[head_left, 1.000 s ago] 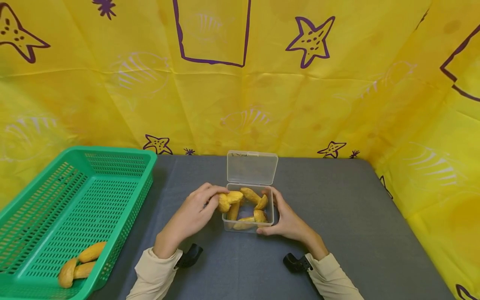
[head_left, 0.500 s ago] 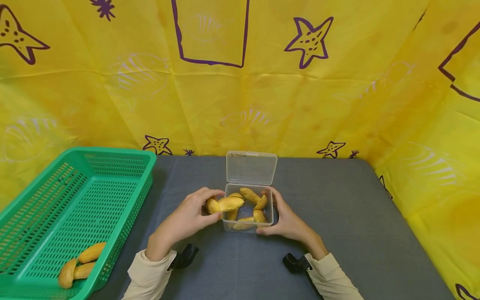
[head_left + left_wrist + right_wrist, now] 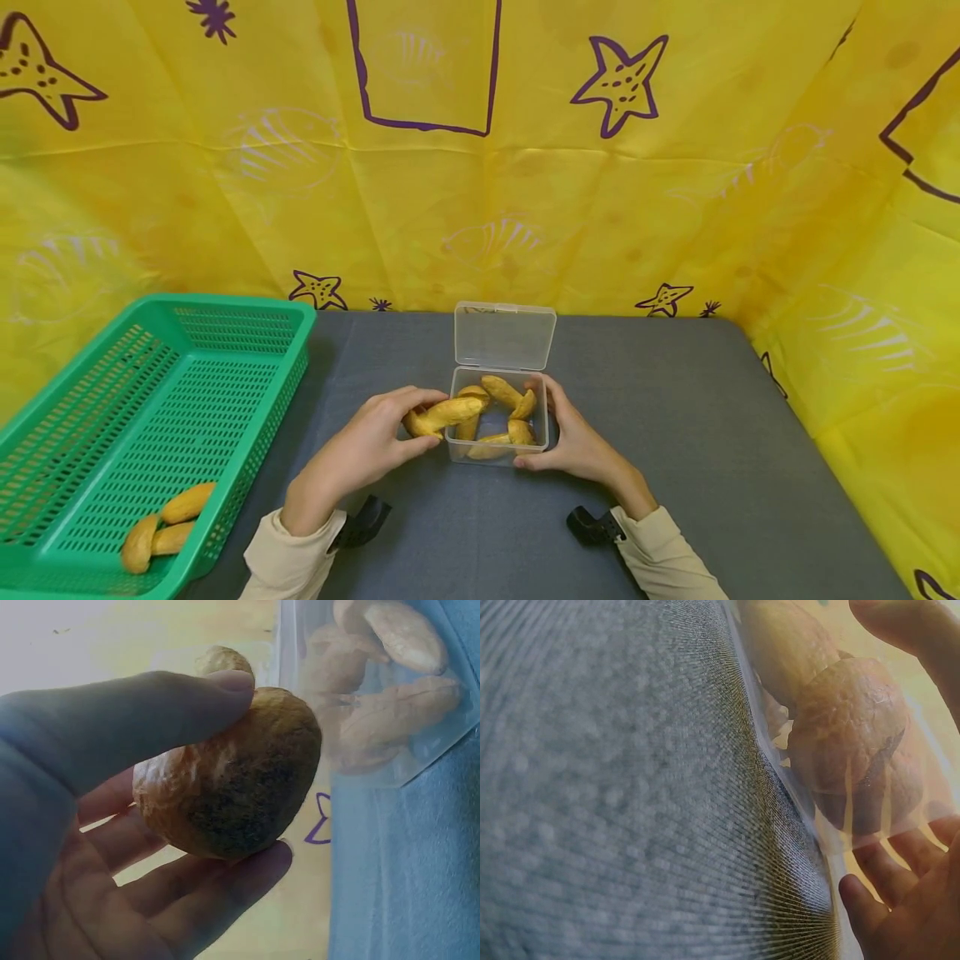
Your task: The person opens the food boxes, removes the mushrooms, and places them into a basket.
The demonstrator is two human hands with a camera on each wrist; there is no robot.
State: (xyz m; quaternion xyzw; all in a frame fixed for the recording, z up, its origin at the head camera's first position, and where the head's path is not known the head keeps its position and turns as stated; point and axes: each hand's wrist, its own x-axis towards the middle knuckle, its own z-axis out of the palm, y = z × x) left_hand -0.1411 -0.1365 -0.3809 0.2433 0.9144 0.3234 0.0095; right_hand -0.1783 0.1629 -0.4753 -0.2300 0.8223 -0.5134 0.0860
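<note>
A yellow-brown mushroom (image 3: 453,410) is pinched by its cap between the thumb and fingers of my left hand (image 3: 358,446). Its stem points right, over the left rim of a clear plastic box (image 3: 459,451). In the left wrist view the cap (image 3: 259,787) shows a dark patch, with the thumb across its top. Several mushrooms (image 3: 500,389) lie inside the box, and its hinged lid (image 3: 504,337) stands raised at the back. My right hand (image 3: 573,439) grips the box's right side, thumb at the front corner. Through the wall, the right wrist view shows mushrooms (image 3: 851,724) close up.
A green perforated basket (image 3: 296,358) stands on the left of the grey cloth-covered table (image 3: 660,500). More mushrooms (image 3: 138,543) lie in its near right corner. Behind the table hangs a yellow patterned cloth (image 3: 420,217).
My left hand has drawn back a little left and towards me with the mushroom, whose stem has swung into view over the box rim. My right hand and the box stay put.
</note>
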